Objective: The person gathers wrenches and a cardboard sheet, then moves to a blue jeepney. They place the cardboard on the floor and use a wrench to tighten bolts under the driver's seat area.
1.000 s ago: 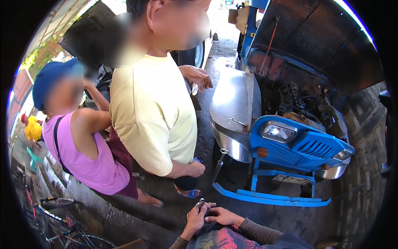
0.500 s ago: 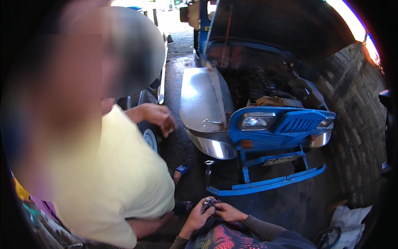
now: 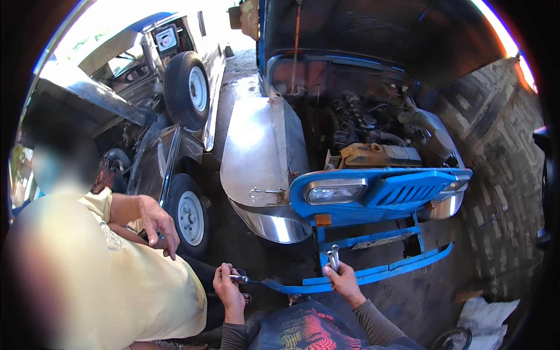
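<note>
My left hand (image 3: 229, 294) is closed around a short chrome tool (image 3: 239, 279) that sticks out to the right of the fingers; its exact kind is too small to tell. Held upright in my right hand (image 3: 345, 284) are chrome sockets (image 3: 333, 257), long and tube-like, side by side above the thumb and fingers. Both hands are raised in front of my body, well apart. The right one is in front of the blue bumper (image 3: 379, 271) of a vehicle with its hood up.
Ahead stands the vehicle's blue grille (image 3: 414, 189), a silver fender (image 3: 256, 151) and an exposed engine (image 3: 367, 125). On the left, a person in a yellow shirt (image 3: 140, 274) is close by, a hand (image 3: 157, 224) hanging forward. Behind are another vehicle's wheels (image 3: 191, 216). A white sack (image 3: 487, 318) lies at lower right.
My hands, together before, have moved apart, the left one leftward and the right one rightward and up. The person in yellow now appears lower and farther left, and the view has shifted.
</note>
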The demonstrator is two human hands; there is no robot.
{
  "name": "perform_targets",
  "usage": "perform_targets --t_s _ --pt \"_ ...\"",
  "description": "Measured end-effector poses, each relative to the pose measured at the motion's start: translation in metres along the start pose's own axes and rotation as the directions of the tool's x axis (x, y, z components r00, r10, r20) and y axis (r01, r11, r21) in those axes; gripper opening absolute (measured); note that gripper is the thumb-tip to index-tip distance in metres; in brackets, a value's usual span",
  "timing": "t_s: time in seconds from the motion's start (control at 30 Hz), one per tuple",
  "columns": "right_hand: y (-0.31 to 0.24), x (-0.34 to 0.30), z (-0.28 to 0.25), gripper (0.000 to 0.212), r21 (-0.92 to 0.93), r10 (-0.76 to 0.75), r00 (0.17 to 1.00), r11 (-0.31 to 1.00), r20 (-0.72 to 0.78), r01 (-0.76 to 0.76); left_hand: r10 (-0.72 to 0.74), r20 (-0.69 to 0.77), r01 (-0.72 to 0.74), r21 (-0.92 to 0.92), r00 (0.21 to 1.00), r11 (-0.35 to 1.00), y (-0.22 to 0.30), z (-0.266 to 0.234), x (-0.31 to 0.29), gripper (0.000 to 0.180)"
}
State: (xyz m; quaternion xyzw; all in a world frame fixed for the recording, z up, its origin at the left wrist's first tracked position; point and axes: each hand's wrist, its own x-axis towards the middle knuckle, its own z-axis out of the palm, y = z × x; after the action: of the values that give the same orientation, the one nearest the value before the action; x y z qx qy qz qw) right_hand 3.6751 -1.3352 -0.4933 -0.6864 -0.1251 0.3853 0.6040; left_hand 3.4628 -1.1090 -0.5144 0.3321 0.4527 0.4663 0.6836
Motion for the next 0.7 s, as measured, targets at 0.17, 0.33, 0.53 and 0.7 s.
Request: perform_targets --t_s 0.17,0.33,0.53,0.7 --pt "-0.016 0.033 -0.012 0.022 0.037 0.056 0.998 0.998 0.012 -0.056 0.073 0.051 -0.078 0.112 0.996 0.991 0.002 0.018 0.004 0.021" --pt "-0.017 0.047 -0.001 0.022 0.057 0.050 0.996 0.997 0.073 -0.055 0.010 0.110 -0.027 0.150 0.994 0.988 0.006 0.026 0.006 0.022" --pt "-0.010 0.056 0.017 0.023 0.027 0.084 0.985 0.996 0.153 -0.089 -0.066 0.071 0.061 0.078 0.995 0.995 -0.006 0.018 0.026 0.024" --pt "-0.018 0.070 0.032 0.022 -0.008 0.070 0.979 0.998 0.191 -0.069 -0.057 0.028 0.055 0.096 0.998 0.994 -0.017 0.002 0.051 0.024"
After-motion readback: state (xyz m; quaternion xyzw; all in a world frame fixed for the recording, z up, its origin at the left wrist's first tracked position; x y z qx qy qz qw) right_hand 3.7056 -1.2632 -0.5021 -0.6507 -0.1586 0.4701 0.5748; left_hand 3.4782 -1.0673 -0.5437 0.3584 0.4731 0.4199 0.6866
